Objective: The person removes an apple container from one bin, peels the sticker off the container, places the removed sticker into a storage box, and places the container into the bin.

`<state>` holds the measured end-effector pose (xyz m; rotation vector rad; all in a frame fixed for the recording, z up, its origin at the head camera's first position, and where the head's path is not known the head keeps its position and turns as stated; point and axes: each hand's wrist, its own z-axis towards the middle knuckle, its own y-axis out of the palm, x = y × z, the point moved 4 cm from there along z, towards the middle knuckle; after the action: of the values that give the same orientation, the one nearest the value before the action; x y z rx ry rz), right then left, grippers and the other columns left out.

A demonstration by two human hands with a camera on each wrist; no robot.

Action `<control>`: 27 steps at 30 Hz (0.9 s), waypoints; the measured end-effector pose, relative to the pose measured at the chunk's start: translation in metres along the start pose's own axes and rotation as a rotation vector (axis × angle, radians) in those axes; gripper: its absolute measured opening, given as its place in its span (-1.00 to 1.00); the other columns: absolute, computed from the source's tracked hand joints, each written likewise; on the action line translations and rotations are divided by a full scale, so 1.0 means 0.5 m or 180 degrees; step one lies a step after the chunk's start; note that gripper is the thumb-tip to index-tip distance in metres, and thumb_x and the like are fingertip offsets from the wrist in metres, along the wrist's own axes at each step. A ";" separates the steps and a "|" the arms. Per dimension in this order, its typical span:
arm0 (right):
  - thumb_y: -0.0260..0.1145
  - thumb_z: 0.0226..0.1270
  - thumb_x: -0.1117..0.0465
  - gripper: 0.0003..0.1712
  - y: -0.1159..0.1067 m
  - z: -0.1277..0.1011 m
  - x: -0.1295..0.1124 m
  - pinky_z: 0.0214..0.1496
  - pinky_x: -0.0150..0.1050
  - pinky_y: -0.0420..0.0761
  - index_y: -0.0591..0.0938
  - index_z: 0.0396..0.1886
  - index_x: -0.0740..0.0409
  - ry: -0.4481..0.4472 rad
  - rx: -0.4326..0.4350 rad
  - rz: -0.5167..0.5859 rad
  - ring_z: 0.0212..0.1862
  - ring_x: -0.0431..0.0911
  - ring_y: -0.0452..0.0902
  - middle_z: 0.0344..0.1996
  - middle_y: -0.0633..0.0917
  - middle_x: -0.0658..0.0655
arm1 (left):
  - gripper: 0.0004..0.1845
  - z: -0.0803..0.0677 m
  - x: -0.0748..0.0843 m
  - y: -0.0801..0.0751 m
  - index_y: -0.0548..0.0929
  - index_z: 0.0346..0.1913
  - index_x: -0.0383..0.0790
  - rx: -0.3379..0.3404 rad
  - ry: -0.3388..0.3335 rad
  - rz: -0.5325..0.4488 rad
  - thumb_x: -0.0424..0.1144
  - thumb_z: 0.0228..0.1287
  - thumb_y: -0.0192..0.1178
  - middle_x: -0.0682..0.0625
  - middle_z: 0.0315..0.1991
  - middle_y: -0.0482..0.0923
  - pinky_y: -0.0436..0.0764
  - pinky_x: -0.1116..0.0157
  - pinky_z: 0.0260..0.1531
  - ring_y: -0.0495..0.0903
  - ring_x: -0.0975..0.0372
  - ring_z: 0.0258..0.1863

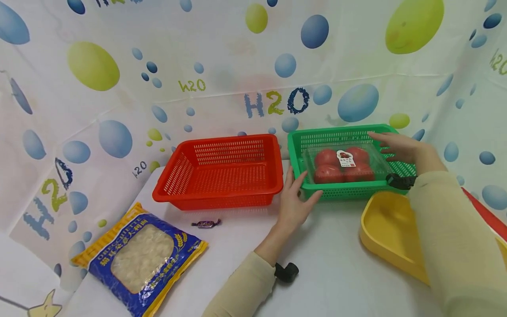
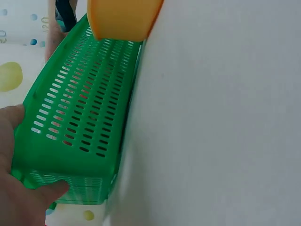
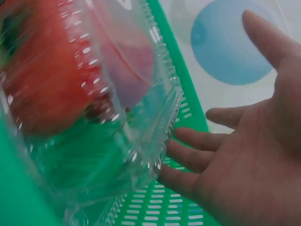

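Observation:
A clear plastic box of tomatoes (image 1: 343, 166) with a white label (image 1: 346, 158) lies inside the green basket (image 1: 348, 192), tilted in the right wrist view. My left hand (image 1: 294, 207) is at the basket's near left corner with its fingers spread. In the left wrist view its thumb (image 2: 54, 190) touches the end wall and a fingertip reaches the rim. My right hand (image 1: 402, 149) is over the basket's right end, palm toward the box. Its fingers (image 3: 190, 155) are straight, and the fingertips meet or nearly meet the box's edge in the right wrist view.
A red basket (image 1: 222, 201) stands left of the green one. In front of it lies a small purple wrapped candy (image 1: 206, 224). A blue and yellow bag of pasta (image 1: 142, 259) lies at the left. A yellow tray (image 1: 392, 224) sits at the right, partly under my right sleeve.

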<state>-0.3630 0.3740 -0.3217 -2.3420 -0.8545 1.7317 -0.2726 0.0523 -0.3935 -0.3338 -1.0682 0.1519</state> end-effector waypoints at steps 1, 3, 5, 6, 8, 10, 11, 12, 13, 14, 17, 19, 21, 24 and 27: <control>-0.06 0.52 -0.38 0.20 0.001 0.003 0.002 0.46 0.38 -0.10 -0.53 0.54 0.28 -0.0003 -0.0038 0.0008 0.49 0.50 -0.42 0.50 -0.40 0.56 | -0.28 -0.001 -0.003 0.000 0.42 0.45 -0.25 0.0027 0.0006 -0.0095 -0.12 0.29 0.40 -0.08 0.61 -0.02 0.55 0.13 0.16 0.12 0.03 0.52; -0.07 0.52 -0.38 0.18 0.002 0.008 0.005 0.47 0.37 -0.09 -0.48 0.55 0.30 -0.0005 -0.0084 -0.0007 0.49 0.51 -0.40 0.49 -0.35 0.61 | -0.32 -0.002 -0.008 0.002 0.44 0.43 -0.27 0.0078 0.0006 -0.0294 -0.16 0.30 0.40 -0.07 0.61 -0.02 0.58 0.10 0.12 0.14 -0.03 0.51; -0.07 0.54 -0.37 0.17 0.002 0.011 0.010 0.47 0.36 -0.05 -0.46 0.55 0.33 0.0038 -0.0095 -0.0055 0.49 0.52 -0.36 0.48 -0.31 0.63 | -0.34 -0.003 -0.012 0.003 0.46 0.41 -0.27 0.0114 -0.0009 -0.0429 -0.18 0.31 0.40 -0.06 0.61 -0.02 0.60 0.12 0.10 0.15 -0.05 0.51; -0.07 0.54 -0.36 0.17 0.001 0.013 0.014 0.46 0.35 -0.02 -0.44 0.55 0.36 0.0075 -0.0084 -0.0101 0.48 0.53 -0.32 0.48 -0.28 0.64 | -0.35 -0.004 -0.013 0.004 0.47 0.41 -0.26 0.0128 -0.0019 -0.0480 -0.19 0.31 0.40 -0.05 0.61 -0.03 0.61 0.13 0.09 0.14 -0.04 0.51; -0.05 0.56 -0.33 0.15 0.001 0.017 0.024 0.45 0.34 0.05 -0.38 0.54 0.43 0.0174 -0.0073 -0.0186 0.47 0.53 -0.23 0.48 -0.19 0.65 | -0.37 -0.003 -0.015 0.005 0.47 0.40 -0.25 0.0142 -0.0040 -0.0557 -0.20 0.32 0.39 -0.03 0.62 -0.04 0.61 0.14 0.08 0.12 -0.03 0.52; -0.02 0.56 -0.31 0.11 0.002 0.019 0.036 0.41 0.31 0.21 -0.18 0.54 0.52 0.0277 -0.0041 -0.0290 0.45 0.48 -0.01 0.45 0.00 0.64 | -0.38 -0.003 -0.017 0.006 0.48 0.40 -0.24 0.0158 -0.0059 -0.0582 -0.19 0.31 0.39 -0.02 0.62 -0.04 0.61 0.15 0.08 0.10 -0.04 0.52; 0.01 0.55 -0.29 0.09 0.003 0.020 0.041 0.38 0.28 0.29 -0.09 0.53 0.55 0.0319 -0.0022 -0.0327 0.42 0.44 0.11 0.42 0.10 0.61 | -0.39 -0.003 -0.017 0.006 0.49 0.39 -0.23 0.0169 -0.0068 -0.0582 -0.19 0.31 0.39 -0.02 0.62 -0.04 0.61 0.15 0.08 0.10 -0.04 0.52; 0.04 0.54 -0.29 0.07 0.004 0.021 0.046 0.35 0.26 0.36 -0.02 0.50 0.57 0.0349 -0.0006 -0.0373 0.36 0.40 0.23 0.38 0.20 0.58 | -0.40 -0.002 -0.018 0.007 0.50 0.38 -0.22 0.0177 -0.0071 -0.0584 -0.18 0.31 0.40 -0.02 0.62 -0.04 0.61 0.14 0.08 0.10 -0.04 0.52; 0.06 0.53 -0.30 0.05 0.005 0.022 0.050 0.32 0.23 0.42 0.06 0.46 0.57 0.0370 0.0007 -0.0395 0.30 0.33 0.35 0.33 0.29 0.55 | -0.40 -0.002 -0.019 0.007 0.51 0.37 -0.22 0.0178 -0.0080 -0.0583 -0.18 0.31 0.40 -0.02 0.62 -0.04 0.61 0.14 0.08 0.09 -0.03 0.53; 0.08 0.51 -0.30 0.03 0.005 0.023 0.054 0.28 0.20 0.47 0.12 0.43 0.57 0.0380 0.0019 -0.0412 0.23 0.26 0.44 0.29 0.36 0.51 | -0.41 -0.002 -0.019 0.008 0.52 0.36 -0.21 0.0184 -0.0087 -0.0582 -0.18 0.31 0.40 -0.02 0.62 -0.04 0.61 0.14 0.08 0.09 -0.03 0.53; 0.14 0.48 -0.30 -0.04 0.006 0.023 0.059 0.22 0.17 0.53 0.26 0.36 0.52 0.0383 0.0066 -0.0373 0.12 0.13 0.57 0.25 0.43 0.46 | -0.43 -0.003 -0.021 0.010 0.54 0.34 -0.19 0.0191 -0.0143 -0.0542 -0.16 0.31 0.40 0.00 0.61 -0.03 0.61 0.18 0.07 0.09 0.04 0.53; 0.16 0.48 -0.28 -0.10 0.005 0.023 0.060 0.21 0.19 0.54 0.32 0.31 0.48 0.0369 0.0079 -0.0316 0.10 0.11 0.58 0.27 0.41 0.48 | -0.44 -0.005 -0.022 0.012 0.55 0.34 -0.18 0.0183 -0.0182 -0.0525 -0.15 0.31 0.40 0.02 0.61 -0.03 0.61 0.21 0.07 0.09 0.08 0.53; 0.17 0.50 -0.24 -0.18 0.003 0.021 0.058 0.19 0.17 0.55 0.35 0.27 0.45 0.0352 0.0097 -0.0200 0.09 0.11 0.56 0.30 0.36 0.49 | -0.45 -0.006 -0.022 0.013 0.56 0.32 -0.18 0.0180 -0.0211 -0.0512 -0.15 0.31 0.40 0.03 0.61 -0.03 0.62 0.22 0.06 0.09 0.11 0.53; 0.18 0.52 -0.18 -0.14 0.004 0.020 0.052 0.16 0.16 0.56 0.19 0.42 0.42 0.0338 0.0084 0.0083 0.06 0.09 0.49 0.33 0.27 0.47 | -0.47 -0.007 -0.021 0.013 0.57 0.30 -0.18 0.0169 -0.0234 -0.0549 -0.16 0.31 0.40 0.06 0.61 -0.03 0.62 0.21 0.06 0.07 0.13 0.53; 0.14 0.55 -0.12 0.00 0.009 0.020 0.046 0.22 0.20 0.51 -0.16 0.57 0.36 0.0325 -0.0039 0.0462 0.13 0.14 0.41 0.40 0.10 0.46 | -0.48 -0.007 -0.020 0.014 0.58 0.30 -0.15 0.0161 -0.0250 -0.0571 -0.17 0.31 0.40 0.08 0.61 -0.04 0.62 0.23 0.06 0.06 0.14 0.53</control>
<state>-0.3659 0.3790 -0.3463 -2.5332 -0.6972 1.6440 -0.2739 0.0551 -0.4056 -0.1862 -1.1644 0.0317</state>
